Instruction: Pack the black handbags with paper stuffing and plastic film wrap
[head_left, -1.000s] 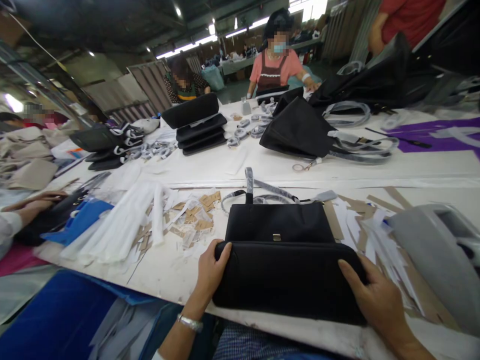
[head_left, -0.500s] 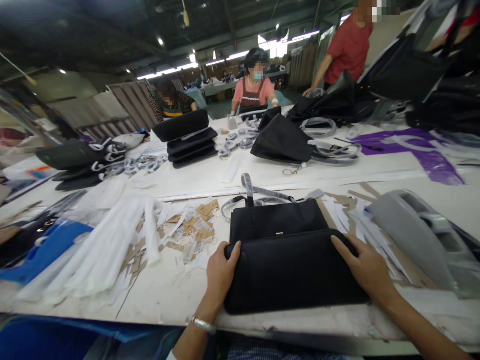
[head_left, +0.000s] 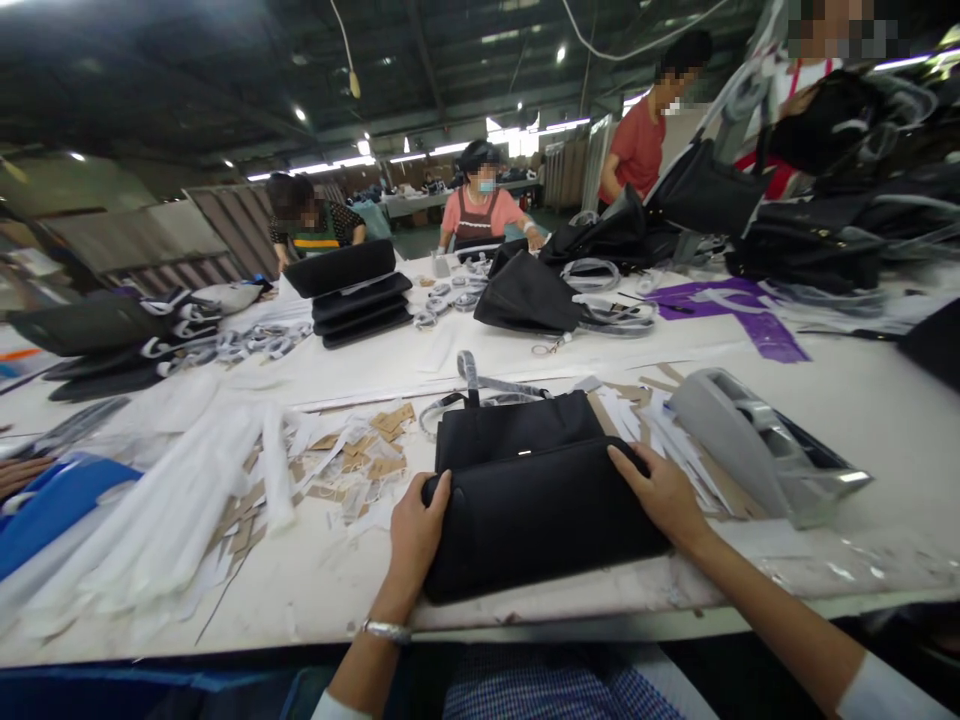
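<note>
In the head view a black handbag (head_left: 540, 530) lies on the table in front of me, its smooth, round-cornered panel facing me. My left hand (head_left: 417, 535) grips that panel's left end, thumb on top. My right hand (head_left: 664, 495) holds its upper right corner, thumb over the edge and the other fingers mostly hidden behind. Behind the panel show the bag's upper part with a small metal clasp (head_left: 524, 453) and plastic-wrapped handles (head_left: 469, 375).
Left of the bag lie white wrapping sheets (head_left: 180, 500) and brown paper tags (head_left: 382, 440). A grey plastic-covered piece (head_left: 739, 440) stands on the right, beside paper strips (head_left: 686, 450). Further back are stacked black bags (head_left: 360, 305), a purple sheet (head_left: 750, 310) and several co-workers.
The view has swung to the right, so the table's things appear further left. Both hands keep their hold on the handbag. Another person's hand now shows at the left edge.
</note>
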